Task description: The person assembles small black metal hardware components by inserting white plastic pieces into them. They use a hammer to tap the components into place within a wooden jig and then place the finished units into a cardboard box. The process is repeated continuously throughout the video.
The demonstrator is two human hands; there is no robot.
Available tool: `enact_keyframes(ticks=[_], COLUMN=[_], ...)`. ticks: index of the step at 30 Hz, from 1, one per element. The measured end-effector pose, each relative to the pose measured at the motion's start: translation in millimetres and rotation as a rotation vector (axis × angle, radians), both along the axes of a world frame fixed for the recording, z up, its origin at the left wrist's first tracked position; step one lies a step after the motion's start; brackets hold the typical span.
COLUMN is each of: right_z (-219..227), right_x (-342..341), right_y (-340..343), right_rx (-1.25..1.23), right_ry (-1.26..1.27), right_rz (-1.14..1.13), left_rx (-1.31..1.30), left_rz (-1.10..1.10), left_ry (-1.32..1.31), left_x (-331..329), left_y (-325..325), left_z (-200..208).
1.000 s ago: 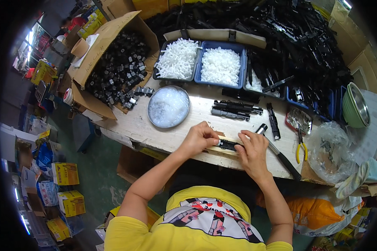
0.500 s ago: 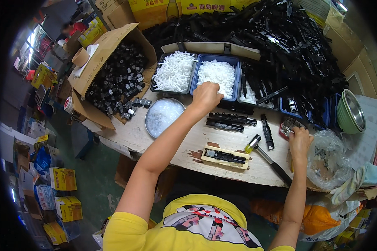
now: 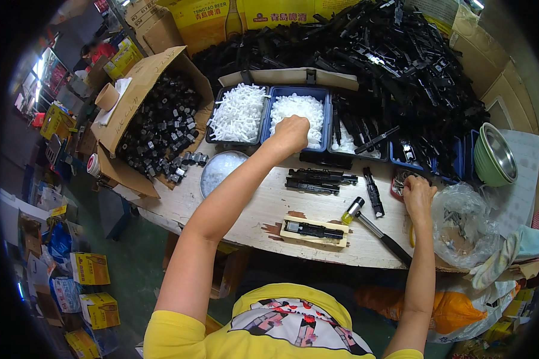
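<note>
Hands and counter, seen from above: both arms reach forward over the counter (image 3: 256,206), the left hand (image 3: 292,133) to a blue bin (image 3: 327,119) heaped with small white pieces (image 3: 286,105), the right hand (image 3: 418,192) to a red dish (image 3: 393,189) of small metal pieces (image 3: 400,178). The left hand is curled, its knuckles uppermost and its fingertips hidden; whether it grips a piece cannot be told. The right hand has its fingers bent together at the dish, and its grasp likewise cannot be told. A long black part (image 3: 317,230) lies in a pale wooden holder (image 3: 311,240) near the counter's front edge, apart from both hands. Its long axis runs roughly left to right, the right end slightly nearer the person. From the left hand, the holder lies back toward the person and a little to the right; from the right hand, it lies to the left and toward the person. Neither hand is plainly the nearer. A hammer (image 3: 372,227) slants just beside the holder's right end, partly between it and the right hand; a loose black piece (image 3: 373,192) lies beyond the hammer head.
</note>
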State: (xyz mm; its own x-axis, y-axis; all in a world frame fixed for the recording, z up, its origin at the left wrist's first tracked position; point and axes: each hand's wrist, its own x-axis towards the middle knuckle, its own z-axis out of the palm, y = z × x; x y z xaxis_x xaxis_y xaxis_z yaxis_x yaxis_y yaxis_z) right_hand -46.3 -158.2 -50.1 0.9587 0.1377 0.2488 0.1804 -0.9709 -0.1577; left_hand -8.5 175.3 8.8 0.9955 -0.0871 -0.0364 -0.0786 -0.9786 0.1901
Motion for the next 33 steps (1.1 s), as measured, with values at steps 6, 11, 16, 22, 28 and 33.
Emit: enact_keyframes(ticks=[6,11,16,22,28,33], right_z=[-4,1,-2,4,18,32], right_x=[-1,-3,0,-2,-10,-31], right_y=[-3,-8,-4,-1,9,35], right_rx=[0.100,0.186,0.134,0.133,0.151,0.546], right_ry=[0.018,0.039,0.005,-0.039,-0.150,0.047], right_rz=[-0.003,-0.008,-0.019,-0.040,0.054,0.244], left_rx=[-0.275,-1.225,-1.468,-1.433,-1.400,-1.630], left_rz=[0.079,0.259,0.294,0.201,0.190,0.113], left_ry=[0.035,0.103,0.129,0.086,0.027,0.135], left_x=[8,-8,-8,-4,-8,-45], left_y=[17,38,48,49,43,22], left_z=[-5,7,-10,-19,-13,-6])
